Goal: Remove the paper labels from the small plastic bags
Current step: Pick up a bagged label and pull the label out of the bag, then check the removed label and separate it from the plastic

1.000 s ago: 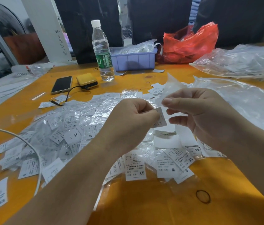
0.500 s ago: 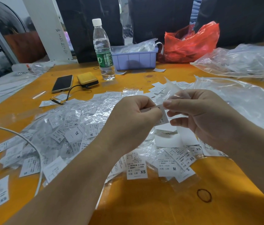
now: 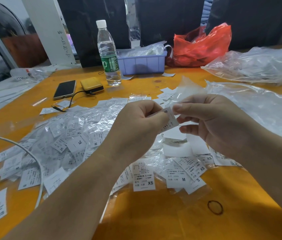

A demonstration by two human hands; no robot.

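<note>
1. Orange table (image 3: 154,213) fills the view, with a water bottle (image 3: 108,52) standing at the far side as the landmark, a lilac tray (image 3: 142,64) just right of it, and a phone (image 3: 65,89) to its near left.
2. Nearer than the bottle, a heap of labelled bags (image 3: 64,141) covers the tabletop.
3. Both hands meet above that heap. The left hand (image 3: 136,123) has fingers curled, pinching one end of a paper label (image 3: 168,120).
4. The right hand (image 3: 214,122) pinches the small clear bag (image 3: 187,90), which sticks up toward the bottle.
5. My read: the label is mid-pull. It looks best to hold the bag close to its mouth and draw the label straight out, slowly, so the paper doesn't tear or the thin plastic bunch.
</note>
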